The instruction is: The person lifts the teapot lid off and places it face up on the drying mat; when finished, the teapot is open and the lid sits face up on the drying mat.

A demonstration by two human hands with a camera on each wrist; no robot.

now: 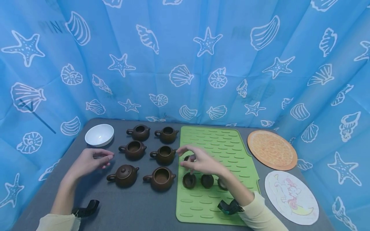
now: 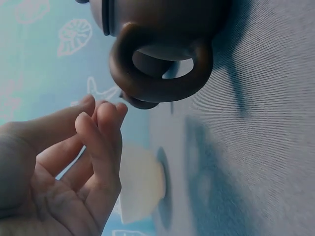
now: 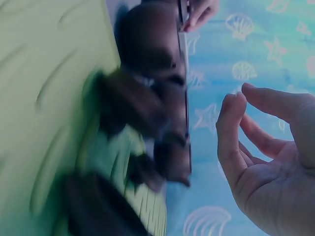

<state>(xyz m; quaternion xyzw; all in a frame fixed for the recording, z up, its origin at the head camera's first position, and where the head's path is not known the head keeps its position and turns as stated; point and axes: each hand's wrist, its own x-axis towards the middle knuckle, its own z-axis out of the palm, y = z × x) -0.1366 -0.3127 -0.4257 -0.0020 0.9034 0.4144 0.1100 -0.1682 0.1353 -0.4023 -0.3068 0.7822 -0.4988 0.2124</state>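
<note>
My left hand (image 1: 91, 162) hovers over the table between a white bowl (image 1: 99, 135) and a brown lidded teapot (image 1: 124, 176). Its fingers are loosely bent and hold nothing; in the left wrist view the teapot's handle (image 2: 162, 93) is close by the fingertips. Above a green mat (image 1: 196, 205) is my right hand (image 1: 202, 162), thumb and forefinger bent near each other with nothing between them in the right wrist view. Small dark lids (image 1: 207, 181) lie on the mat beneath it, one partly hidden by the fingers. Several lidless brown teapots (image 1: 162, 184) stand left of the mat.
At the right of the table lie a round orange-brown mat (image 1: 271, 149) and a round white mat (image 1: 292, 197) with a cartoon drawing. A blue curtain (image 1: 185, 96) with white shells and starfish hangs behind and beside the grey table (image 1: 138, 211).
</note>
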